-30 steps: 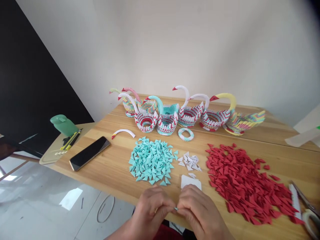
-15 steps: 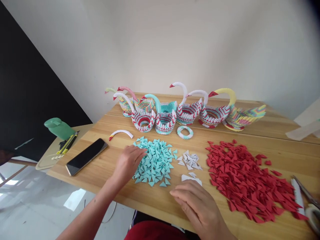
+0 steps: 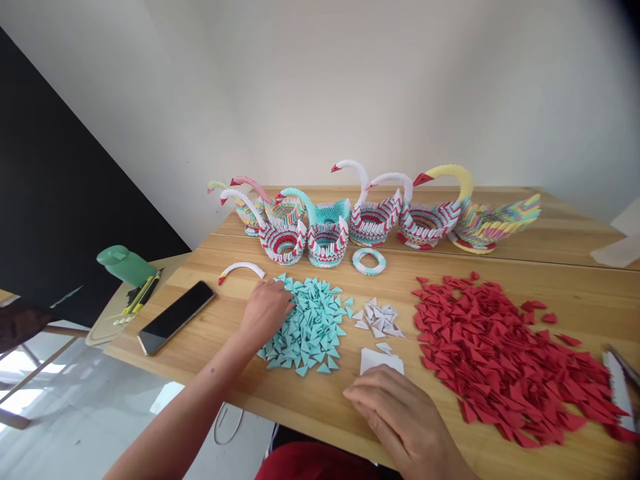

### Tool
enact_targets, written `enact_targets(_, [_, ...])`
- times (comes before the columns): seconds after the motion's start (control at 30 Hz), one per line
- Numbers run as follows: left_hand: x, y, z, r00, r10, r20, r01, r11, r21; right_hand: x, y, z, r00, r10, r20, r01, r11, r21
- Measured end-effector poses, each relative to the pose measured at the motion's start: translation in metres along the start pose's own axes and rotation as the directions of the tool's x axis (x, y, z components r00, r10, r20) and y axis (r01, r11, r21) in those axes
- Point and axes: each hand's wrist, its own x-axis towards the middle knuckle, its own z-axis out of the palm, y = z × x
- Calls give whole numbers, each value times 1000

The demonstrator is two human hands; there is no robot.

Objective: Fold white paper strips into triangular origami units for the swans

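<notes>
My left hand [image 3: 267,307] lies palm down on the left edge of a pile of folded teal paper triangles [image 3: 315,327], its fingers stretched out over them; what is beneath the fingertips is hidden. Close to the table's front edge, my right hand [image 3: 400,417] rests with loosely bent fingers, and no held thing shows in it. Beyond its knuckles are white paper sheets [image 3: 381,361] and a small heap of white folded triangles [image 3: 379,319]. A larger pile of red folded triangles [image 3: 495,360] spreads to the right.
Several folded-paper swans [image 3: 327,257] line the back. Before them lie a teal-and-white paper ring [image 3: 369,271] and a white curved swan neck [image 3: 245,266]. A phone [image 3: 177,317] is at left, beyond it a green object [image 3: 127,267] and yellow-black cutters [image 3: 145,293]. Scissors [image 3: 625,367] lie far right.
My left hand has moved slightly up and away from me along the teal pile's left edge, its fingers now lower and flatter. My right hand has hardly moved. The view has shifted a little.
</notes>
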Motion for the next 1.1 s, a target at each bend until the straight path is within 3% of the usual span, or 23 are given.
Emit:
enact_targets(0.27, [8, -2, -1, 999, -44, 7, 44, 999, -30, -11, 4, -5, 1000, -24, 4, 24, 1000, -13])
enact_targets(0.33, [2, -4, -4, 996, -51, -71, 45, 996, -79, -11, 6, -7, 999, -33, -16, 33, 999, -8])
enact_targets(0.4, [-7, 0, -12, 975, -57, -216, 7, 974, -227, -6, 8, -9, 998, -35, -48, 35, 999, -8])
enact_targets(0.47, [-21, 12, -21, 942, -88, -325, -65, 899, -433, 4, 9, -9, 996, -17, -86, 15, 1000, -15])
enact_targets(0.6, [-45, 49, -35, 947, -122, -297, -123, 717, -687, 28, 3, -6, 987, 10, -159, -14, 1000, -24])
enact_targets(0.7, [-55, 69, -38, 944, -114, -310, -167, 645, -745, 39, -2, 0, 985, -17, -174, 18, 1000, 7])
enact_targets(0.83, [-62, 79, -33, 937, -104, -332, -215, 578, -787, 40, -6, 7, 985, -34, -172, 33, 999, -8])
enact_targets(1.1, [-77, 102, -23, 931, -203, -303, -181, 464, -867, 25, -7, 11, 988, 43, -151, -48, 998, -32])
